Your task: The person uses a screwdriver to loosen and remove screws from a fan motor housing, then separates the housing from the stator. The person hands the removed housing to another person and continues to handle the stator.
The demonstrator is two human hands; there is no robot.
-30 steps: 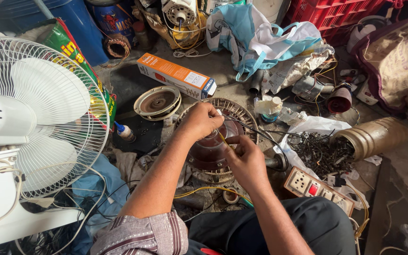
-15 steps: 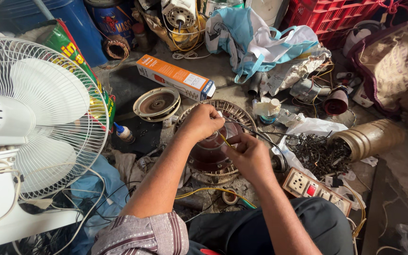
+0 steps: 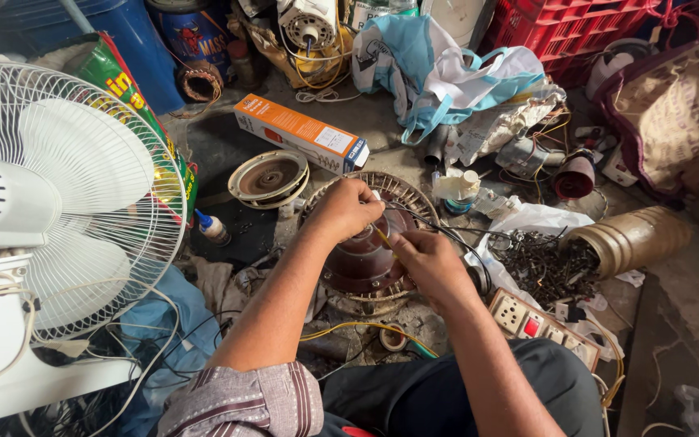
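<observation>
A round fan motor [image 3: 366, 263] with a reddish-brown hub and a ring of winding lies on the floor in front of me. My left hand [image 3: 345, 209] is closed over its far side, pinching thin wires. My right hand [image 3: 426, 263] rests on the near right of the motor with a thin yellow wire or sleeve [image 3: 384, 239] between its fingers. Black wires [image 3: 438, 231] arc from the motor toward the right.
A white pedestal fan [image 3: 50, 202] stands at left. An orange box [image 3: 301, 133], a round metal cover [image 3: 269, 178] and a small glue bottle [image 3: 212, 228] lie beyond the motor. At right are a power strip [image 3: 531, 324], a heap of screws [image 3: 544, 267] by a tipped brass-coloured can [image 3: 633, 239], and a red crate [image 3: 576, 32].
Both hands stay on the motor with only small finger shifts on the wires. The view has drifted slightly.
</observation>
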